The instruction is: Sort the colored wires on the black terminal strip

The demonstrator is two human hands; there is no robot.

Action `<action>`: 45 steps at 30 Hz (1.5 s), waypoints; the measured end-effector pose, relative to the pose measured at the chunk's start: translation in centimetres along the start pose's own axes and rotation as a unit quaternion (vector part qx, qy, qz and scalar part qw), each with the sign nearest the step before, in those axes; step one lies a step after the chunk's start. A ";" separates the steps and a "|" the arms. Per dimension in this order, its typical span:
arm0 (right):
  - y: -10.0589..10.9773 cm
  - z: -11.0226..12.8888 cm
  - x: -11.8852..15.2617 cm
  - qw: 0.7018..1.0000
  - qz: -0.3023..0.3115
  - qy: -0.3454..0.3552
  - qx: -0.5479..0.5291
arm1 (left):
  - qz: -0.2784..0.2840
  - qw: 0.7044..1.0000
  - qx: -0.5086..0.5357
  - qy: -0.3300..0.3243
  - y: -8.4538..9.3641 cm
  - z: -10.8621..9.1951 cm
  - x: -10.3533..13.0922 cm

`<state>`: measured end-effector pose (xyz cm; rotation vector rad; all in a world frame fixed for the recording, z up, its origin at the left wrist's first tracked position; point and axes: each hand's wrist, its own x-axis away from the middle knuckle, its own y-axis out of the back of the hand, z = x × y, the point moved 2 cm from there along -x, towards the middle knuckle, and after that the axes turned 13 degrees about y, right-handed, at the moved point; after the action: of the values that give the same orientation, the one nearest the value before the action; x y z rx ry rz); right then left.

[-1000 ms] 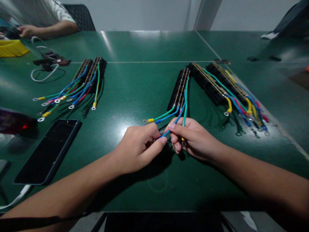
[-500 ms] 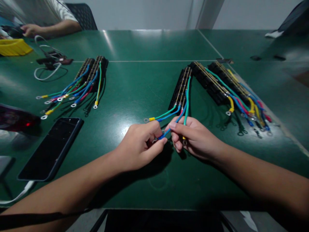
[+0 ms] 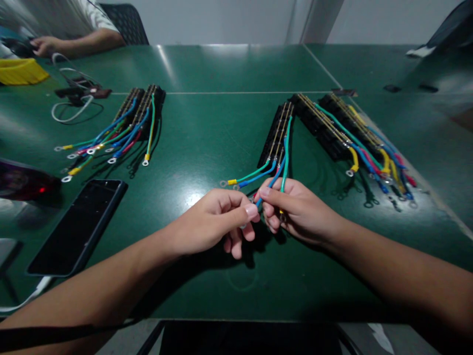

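A black terminal strip (image 3: 275, 133) with brass-coloured bars lies at the centre right, its coloured wires running toward me. My right hand (image 3: 295, 209) pinches a blue wire (image 3: 280, 173) between thumb and forefinger. Under that thumb passes a green wire (image 3: 287, 153) whose yellow sleeve shows below the fingers. My left hand (image 3: 219, 222) has its thumb and forefinger closed on the lower end of the same blue wire, its other fingers curled loosely. Beyond my left hand, a green wire with a yellow sleeve (image 3: 232, 182) and another blue wire end in ring lugs.
Two wired strips (image 3: 325, 123) (image 3: 356, 123) lie at the right, and two more (image 3: 150, 111) at the left. A phone (image 3: 77, 227) with a white cable is near my left forearm. Behind it is a dark bottle (image 3: 25, 181). A person's hand (image 3: 46, 46) shows at the far left.
My left hand has shifted its grip on the blue wire, the thumb now higher and the lower fingers loosened downward. The second blue wire's lug has come into view. My right hand stays nearly still.
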<state>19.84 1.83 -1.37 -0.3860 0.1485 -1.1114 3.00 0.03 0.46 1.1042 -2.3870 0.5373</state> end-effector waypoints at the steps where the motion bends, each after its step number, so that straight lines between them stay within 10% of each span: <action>1: 0.0 0.0 0.0 1.000 0.005 -0.001 -0.001 | 0.019 0.999 0.025 0.013 0.0 0.0 0.0; 13: 0.0 0.0 0.1 1.000 0.000 -0.003 -0.004 | 0.063 0.981 0.171 0.073 0.4 0.6 -0.3; 45: 0.3 -0.2 -0.1 1.000 0.013 -0.012 0.023 | 0.055 0.987 0.141 0.058 0.4 0.4 -0.2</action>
<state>19.98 1.93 -1.65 -0.3545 0.1063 -1.0825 2.70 0.23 -0.04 1.0254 -2.3280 0.9770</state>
